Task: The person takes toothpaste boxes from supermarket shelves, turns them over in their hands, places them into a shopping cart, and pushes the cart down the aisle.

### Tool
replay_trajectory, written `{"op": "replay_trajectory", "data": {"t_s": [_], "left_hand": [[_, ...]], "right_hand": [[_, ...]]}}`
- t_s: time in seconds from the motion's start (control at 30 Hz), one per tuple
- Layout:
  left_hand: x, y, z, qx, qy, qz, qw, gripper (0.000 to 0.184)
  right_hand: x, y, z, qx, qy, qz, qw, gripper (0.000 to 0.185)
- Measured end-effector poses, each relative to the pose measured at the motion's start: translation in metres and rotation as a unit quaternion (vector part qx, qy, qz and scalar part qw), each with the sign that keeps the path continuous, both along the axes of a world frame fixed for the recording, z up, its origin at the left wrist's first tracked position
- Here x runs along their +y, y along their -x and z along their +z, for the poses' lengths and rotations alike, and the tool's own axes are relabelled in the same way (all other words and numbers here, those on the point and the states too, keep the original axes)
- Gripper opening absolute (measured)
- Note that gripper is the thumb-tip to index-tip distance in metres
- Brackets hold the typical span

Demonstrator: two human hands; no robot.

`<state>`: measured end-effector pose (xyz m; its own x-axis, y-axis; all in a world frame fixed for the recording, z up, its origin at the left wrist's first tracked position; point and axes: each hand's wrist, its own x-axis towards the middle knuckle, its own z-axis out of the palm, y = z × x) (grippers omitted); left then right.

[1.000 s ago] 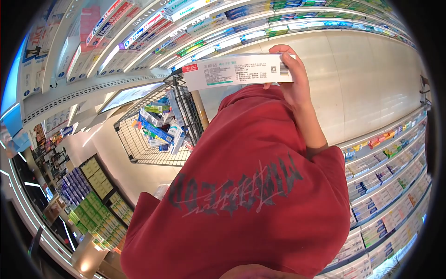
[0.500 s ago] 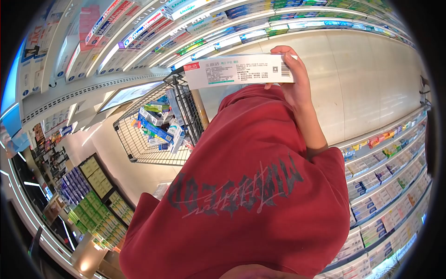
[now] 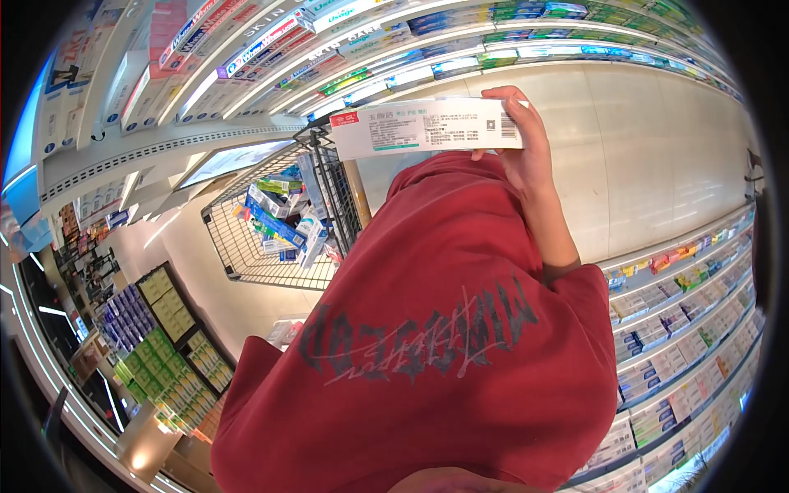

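Note:
My right hand grips the right end of a long white box, thumb and fingers on its two long edges. A red label marks the box's left end, small printed text covers the face towards me, and a barcode shows beside my fingers. The box is held level in front of my red shirt, near the corner of a wire shopping cart. Several toothpaste-like boxes lie in the cart. My left hand is out of sight; only the left sleeve shows.
Shelves of boxed goods run along the top, with more shelves at the right. A pale tiled floor lies between them. Stacked green boxes and purple boxes stand at the lower left.
The white box and my right hand have shifted very slightly right and down. The grip is the same, and the surrounding view has moved a little.

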<state>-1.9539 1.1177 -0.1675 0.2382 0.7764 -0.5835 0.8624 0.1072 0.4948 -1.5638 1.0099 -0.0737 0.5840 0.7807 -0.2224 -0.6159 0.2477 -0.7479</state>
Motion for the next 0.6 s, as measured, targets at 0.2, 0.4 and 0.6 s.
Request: {"op": "replay_trajectory", "data": {"t_s": [0.2, 0.4, 0.6], "left_hand": [[-0.002, 0.000, -0.001, 0.002, 0.006, -0.003, 1.000, 0.055], [-0.003, -0.002, 0.001, 0.004, 0.009, 0.005, 1.000, 0.054], [-0.004, -0.006, 0.000, 0.007, 0.016, 0.005, 1.000, 0.053]], "right_hand": [[-0.001, 0.000, -0.003, 0.054, 0.011, -0.007, 0.998, 0.038], [0.000, -0.002, -0.007, 0.107, 0.011, 0.001, 0.994, 0.038], [0.007, -0.009, -0.024, 0.369, -0.041, 0.034, 0.928, 0.047]]}}
